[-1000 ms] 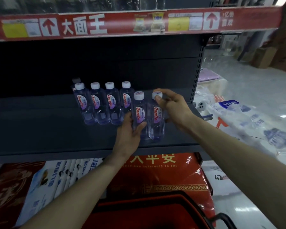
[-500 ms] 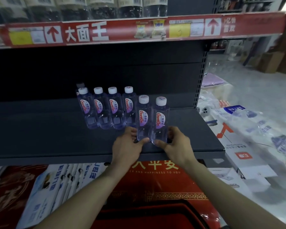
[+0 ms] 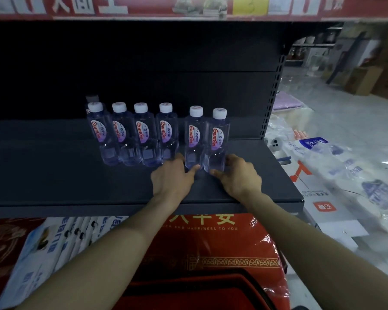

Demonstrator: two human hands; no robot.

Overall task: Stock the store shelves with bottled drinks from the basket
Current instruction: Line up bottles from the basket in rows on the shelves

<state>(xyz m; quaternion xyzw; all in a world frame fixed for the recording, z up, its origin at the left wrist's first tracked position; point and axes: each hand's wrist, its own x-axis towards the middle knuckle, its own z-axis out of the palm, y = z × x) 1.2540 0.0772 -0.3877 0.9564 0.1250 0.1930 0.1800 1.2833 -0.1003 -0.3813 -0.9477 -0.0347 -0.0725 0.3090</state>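
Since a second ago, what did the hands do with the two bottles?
The right hand came down off a cap to the base; the left hand slid down too. Both now rest at the two right bottles, no longer wrapped round them. The four left bottles stayed put.

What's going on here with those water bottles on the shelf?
A person is stocking a dark metal shelf with clear plastic water bottles with white caps. The left hand and right hand rest at the bases of the two rightmost bottles, which stand upright beside a row of four similar bottles. A red basket sits below.
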